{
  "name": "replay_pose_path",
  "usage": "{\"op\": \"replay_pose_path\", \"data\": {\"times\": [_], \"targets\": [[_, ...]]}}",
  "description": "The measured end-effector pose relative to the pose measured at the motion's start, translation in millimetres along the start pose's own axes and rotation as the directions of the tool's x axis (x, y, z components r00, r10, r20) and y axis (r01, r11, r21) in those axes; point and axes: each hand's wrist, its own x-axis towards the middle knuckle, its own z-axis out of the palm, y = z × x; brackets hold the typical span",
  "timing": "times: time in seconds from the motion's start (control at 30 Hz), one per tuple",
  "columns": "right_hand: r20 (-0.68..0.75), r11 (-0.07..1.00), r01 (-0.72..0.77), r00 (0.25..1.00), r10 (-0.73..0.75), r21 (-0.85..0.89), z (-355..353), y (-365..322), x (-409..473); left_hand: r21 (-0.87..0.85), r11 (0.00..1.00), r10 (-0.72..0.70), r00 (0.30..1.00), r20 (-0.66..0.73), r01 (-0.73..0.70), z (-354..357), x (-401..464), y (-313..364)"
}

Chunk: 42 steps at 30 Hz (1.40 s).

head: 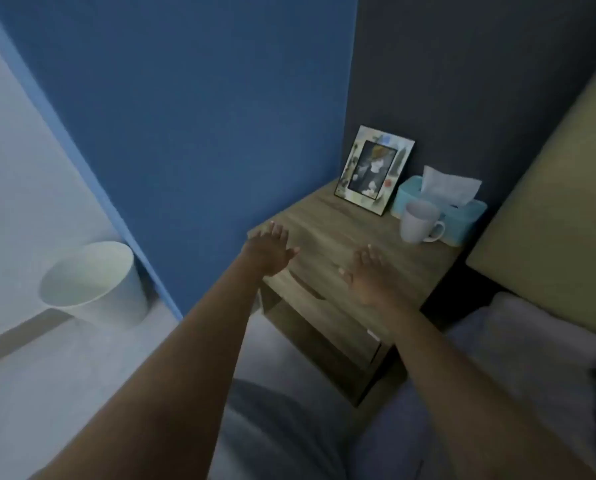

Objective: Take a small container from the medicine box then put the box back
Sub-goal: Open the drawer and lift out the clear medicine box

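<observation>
Both my arms stretch out over a wooden bedside table (327,216). My left hand (270,251) hovers open, fingers spread, above the table's front left corner. My right hand (365,275) is open too, palm down, over the front edge near the drawer (310,289). The drawer front looks shut, with a dark slot handle. No medicine box or small container is in sight. Neither hand holds anything.
On the table's back stand a picture frame (372,169), a teal tissue box (445,206) and a white mug (421,221). A white waste bin (92,282) sits on the floor at left. A bed with pillow (531,337) and headboard (559,209) lies right.
</observation>
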Motion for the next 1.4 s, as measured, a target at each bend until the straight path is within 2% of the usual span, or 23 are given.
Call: {"op": "replay_pose_path", "data": {"times": [0.17, 0.33, 0.43, 0.53, 0.63, 0.7, 0.77, 1.0, 1.23, 1.4], "targets": [[0.025, 1.0, -0.016, 1.0, 0.017, -0.025, 51.9, 12.7, 35.3, -0.071, 0.997, 0.015, 0.998, 0.056, -0.011, 60.2, 32.8, -9.9], [-0.076, 1.0, 0.005, 0.997, -0.006, -0.008, 75.9, 19.8, 63.8, -0.348, 0.935, -0.112, 0.988, -0.102, 0.07, 110.0, 48.3, -19.8], [-0.14, 1.0, 0.02, 0.99, -0.018, 0.012, 85.6, 26.2, 68.7, -0.622, 0.773, -0.275, 0.949, -0.154, 0.123, 137.7, 52.3, -14.8], [-0.169, 1.0, 0.016, 0.986, -0.014, 0.013, 91.6, 30.7, 71.5, -0.813, 0.551, -0.406, 0.912, -0.067, 0.186, 166.5, 55.8, -1.6], [-0.189, 1.0, 0.015, 0.982, -0.014, 0.004, 94.1, 31.9, 74.4, -0.915, 0.371, -0.426, 0.905, -0.017, 0.158, 181.0, 60.7, 15.0], [-0.197, 1.0, 0.02, 0.98, -0.018, 0.008, 94.9, 31.8, 74.4, -0.945, 0.319, -0.406, 0.912, -0.062, 0.078, 182.2, 63.4, 25.2], [-0.205, 1.0, 0.023, 0.979, -0.019, 0.018, 95.6, 32.0, 73.8, -0.959, 0.276, -0.421, 0.905, -0.063, 0.062, 181.6, 65.4, 32.0], [-0.191, 0.999, 0.019, 0.981, -0.014, 0.027, 92.5, 30.1, 72.5, -0.952, 0.285, -0.462, 0.886, -0.033, 0.114, 180.5, 67.9, 37.3], [-0.184, 0.999, 0.025, 0.983, -0.018, 0.04, 93.6, 30.8, 71.9, -0.959, 0.239, -0.504, 0.864, 0.011, 0.152, 185.0, 54.7, 34.8], [-0.182, 1.0, 0.021, 0.983, -0.016, 0.023, 93.7, 31.7, 74.9, -0.97, 0.157, -0.519, 0.851, 0.078, 0.184, 192.8, 25.8, 19.1]]}}
